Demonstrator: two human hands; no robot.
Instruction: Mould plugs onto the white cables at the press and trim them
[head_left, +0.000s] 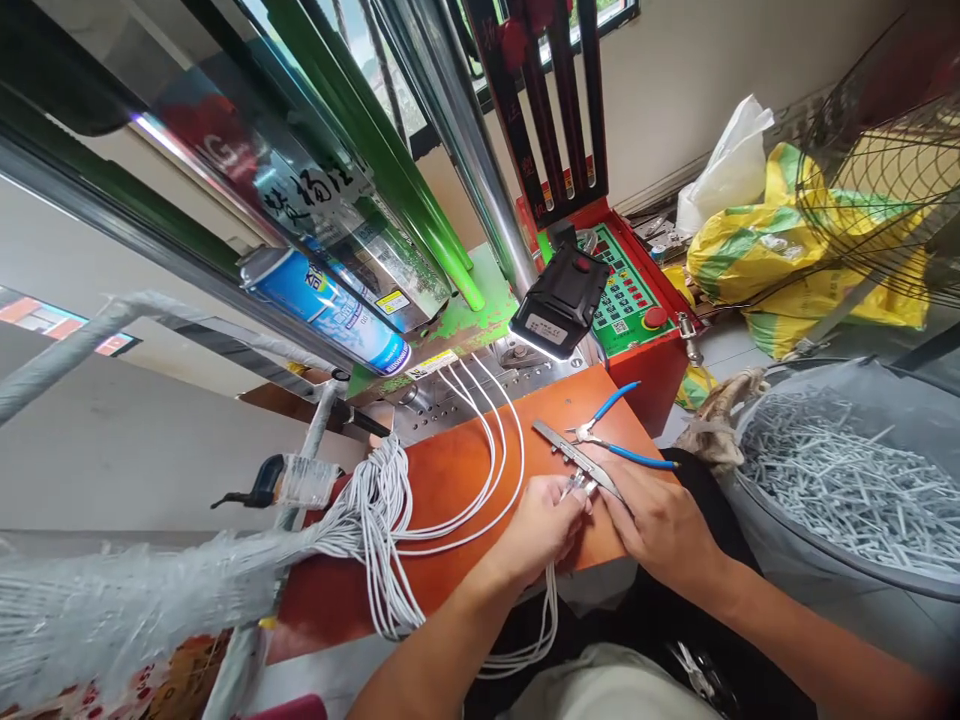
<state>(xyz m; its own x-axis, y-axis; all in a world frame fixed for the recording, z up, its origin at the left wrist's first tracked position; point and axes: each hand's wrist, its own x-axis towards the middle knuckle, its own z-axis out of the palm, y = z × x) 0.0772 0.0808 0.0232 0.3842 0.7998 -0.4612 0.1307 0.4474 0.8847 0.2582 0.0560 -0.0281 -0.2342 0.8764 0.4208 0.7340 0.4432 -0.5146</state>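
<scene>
My left hand point(551, 512) is closed, pinching small clear-and-metal connectors point(579, 484) at the near side of a slim metal bar. White cables point(550, 610) hang below this hand. My right hand point(658, 510) is closed on the near end of the metal bar point(570, 452), which has small studs along its edge. Just beyond the bar lie blue-handled pliers point(626, 455), their jaws close to it. A large bundle of white cables point(382, 500) rests on the orange-brown work board point(450, 500), to the left of my hands.
A green press point(480, 265) stands ahead, with cables running into its metal base. A blue spray can point(326, 310), black lamp-like box point(559, 300) and red-green control panel point(630, 290) surround it. On the right are yellow bags point(810, 250) and a lined bin point(847, 480) of white plastic scraps.
</scene>
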